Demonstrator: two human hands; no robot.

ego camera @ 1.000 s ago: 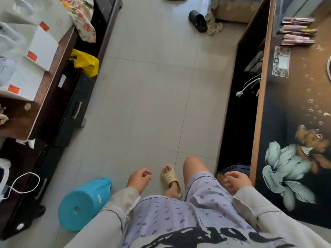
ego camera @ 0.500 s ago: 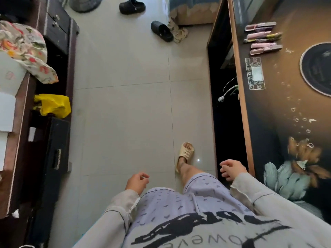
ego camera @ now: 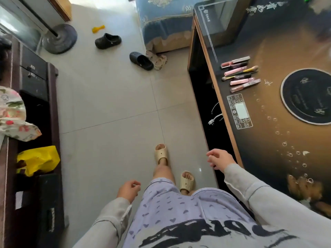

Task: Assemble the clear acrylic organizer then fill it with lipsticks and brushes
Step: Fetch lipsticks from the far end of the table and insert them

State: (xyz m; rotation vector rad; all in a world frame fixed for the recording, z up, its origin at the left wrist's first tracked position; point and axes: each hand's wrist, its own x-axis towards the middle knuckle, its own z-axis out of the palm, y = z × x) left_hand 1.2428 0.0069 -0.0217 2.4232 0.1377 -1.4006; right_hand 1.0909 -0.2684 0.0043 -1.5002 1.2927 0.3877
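Standing on the tiled floor (ego camera: 107,104) beside the tabletop (ego camera: 265,140) | left hand (ego camera: 129,190) loosely curled, holding nothing, by the thigh | right hand (ego camera: 219,159) loosely curled, holding nothing, just beside the tabletop edge | lipsticks and brushes (ego camera: 240,74) lie in a row on the tabletop, well apart from both hands

shirt print (ego camera: 197,233) illegible; table characters (ego camera: 265,7) unreadable

Pale tiled floor (ego camera: 111,97) between dark cabinet (ego camera: 35,108) and glossy tea table (ego camera: 268,140).
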